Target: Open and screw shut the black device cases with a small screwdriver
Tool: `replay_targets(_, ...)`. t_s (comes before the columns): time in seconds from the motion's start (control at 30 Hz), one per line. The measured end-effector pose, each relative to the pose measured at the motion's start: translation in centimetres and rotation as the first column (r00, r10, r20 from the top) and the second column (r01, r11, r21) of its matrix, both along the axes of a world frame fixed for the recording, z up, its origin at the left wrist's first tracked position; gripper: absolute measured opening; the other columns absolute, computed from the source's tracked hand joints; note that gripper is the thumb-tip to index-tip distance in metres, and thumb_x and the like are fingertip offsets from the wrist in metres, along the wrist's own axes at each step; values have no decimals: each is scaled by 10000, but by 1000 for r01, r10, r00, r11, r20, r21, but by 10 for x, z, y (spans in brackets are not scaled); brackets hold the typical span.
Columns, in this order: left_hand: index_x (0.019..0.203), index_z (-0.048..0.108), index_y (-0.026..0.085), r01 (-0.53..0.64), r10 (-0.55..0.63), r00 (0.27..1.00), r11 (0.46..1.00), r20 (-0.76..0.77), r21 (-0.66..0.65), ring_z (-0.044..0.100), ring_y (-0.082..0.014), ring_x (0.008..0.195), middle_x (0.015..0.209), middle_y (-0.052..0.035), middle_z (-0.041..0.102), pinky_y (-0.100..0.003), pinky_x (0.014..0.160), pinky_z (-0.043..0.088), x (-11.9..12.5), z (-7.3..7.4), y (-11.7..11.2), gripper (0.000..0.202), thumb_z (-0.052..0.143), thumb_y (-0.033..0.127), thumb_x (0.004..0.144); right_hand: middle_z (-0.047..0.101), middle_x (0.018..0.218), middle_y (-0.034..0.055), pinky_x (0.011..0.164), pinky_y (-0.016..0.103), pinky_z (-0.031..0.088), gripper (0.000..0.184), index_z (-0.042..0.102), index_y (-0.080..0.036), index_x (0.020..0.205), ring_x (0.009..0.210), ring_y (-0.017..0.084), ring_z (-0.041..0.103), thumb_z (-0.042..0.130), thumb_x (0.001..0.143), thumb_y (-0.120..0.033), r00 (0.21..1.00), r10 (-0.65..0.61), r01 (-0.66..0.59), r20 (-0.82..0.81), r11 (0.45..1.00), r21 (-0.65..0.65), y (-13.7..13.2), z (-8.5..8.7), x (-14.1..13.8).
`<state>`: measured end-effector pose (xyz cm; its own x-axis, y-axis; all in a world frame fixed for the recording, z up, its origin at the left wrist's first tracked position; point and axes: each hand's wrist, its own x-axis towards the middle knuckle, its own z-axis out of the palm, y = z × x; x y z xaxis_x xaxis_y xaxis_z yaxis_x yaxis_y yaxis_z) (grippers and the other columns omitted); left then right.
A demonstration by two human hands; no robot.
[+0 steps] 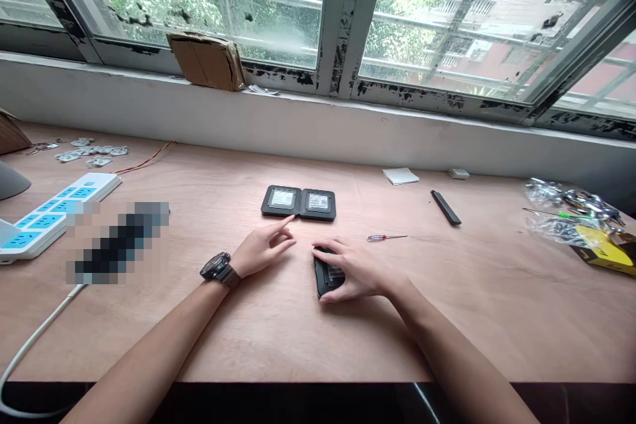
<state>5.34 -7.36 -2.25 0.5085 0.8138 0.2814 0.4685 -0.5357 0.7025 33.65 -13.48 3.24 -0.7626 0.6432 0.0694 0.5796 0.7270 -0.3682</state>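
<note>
Curving its fingers over a flat black plastic case [324,281], the right hand [358,270] holds it on the pale wooden table [258,338]. The left hand [261,250] holds nothing, fingers half open, its pointing finger [284,224] just below two square black cases [298,203]. A small red screwdriver [386,237] lies right of the right fingers.

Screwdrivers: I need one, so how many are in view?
2: a red-handled one lies on the table beyond the right hand, a green-handled one by the plastic bags at far right. Others may hide in the bags.
</note>
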Motion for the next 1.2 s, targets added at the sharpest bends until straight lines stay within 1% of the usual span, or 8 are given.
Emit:
replay_targets(0.27,1526,422,255,15,-15,1000,1000,7,-6,704,-208,980,1090,-28,745,-330,925,526,-1,-1,1,615,590,457,969,468,1545,144,1166,499,362,1001,444,-213,1526,1408,356,426,742,719,-727,1000,1,-1,-3,1000,-29,2,-4,2)
replay_targets(0.37,1506,452,238,19,-17,998,999,54,-27,706,-203,956,1079,-34,744,-327,902,538,-3,-4,5,593,583,457,971,438,1572,128,1208,519,293,1006,427,-234,1535,1465,354,350,738,719,-733,1000,4,-5,-8,999,-32,3,-7,2)
replay_targets(0.47,1485,483,218,-27,28,998,999,50,-26,704,-202,918,1081,-42,746,-327,872,543,-7,-4,9,585,595,460,964,323,1637,125,1229,558,230,1087,351,-247,1572,1519,373,235,742,693,-754,1000,-14,14,-6,999,-47,1,-9,5)
replay_targets(0.63,1422,563,231,-80,81,997,997,-22,19,700,-204,862,1064,-42,759,-322,822,540,-13,2,8,509,584,466,972,268,1652,156,1219,589,236,1230,189,-253,1620,1515,392,241,760,658,-764,994,-105,105,-12,994,-22,-11,-15,32)
replay_targets(0.8,1356,626,266,-45,56,994,992,-90,118,707,-225,951,1065,-39,761,-324,832,532,-9,5,2,421,584,443,975,282,1639,184,1195,613,278,1246,162,-239,1624,1499,413,267,765,663,-753,979,-204,204,-10,974,104,-24,-30,59)
replay_targets(1.0,1329,649,259,-57,80,988,984,-133,171,711,-242,964,1090,-55,756,-341,820,550,-7,4,-1,405,565,456,985,325,1613,160,1172,556,350,1070,249,-272,1602,1450,378,368,723,750,-713,962,-272,273,-26,961,51,-29,-35,41)
replay_targets(1.1,1296,669,246,-82,121,981,967,-151,240,691,-267,1057,1199,-75,722,-388,890,554,-5,3,-5,376,549,442,998,369,1578,170,1172,566,344,1063,265,-258,1596,1436,378,384,711,752,-727,930,-362,366,-55,925,100,-31,-40,31)
replay_targets(1.2,1298,661,234,-65,123,980,942,-157,330,662,-279,1140,1277,-91,684,-429,965,546,1,4,-15,366,539,422,1009,330,1605,175,1187,578,315,1045,212,-254,1609,1475,376,323,676,794,-716,912,-405,411,-69,899,151,-33,-47,27)
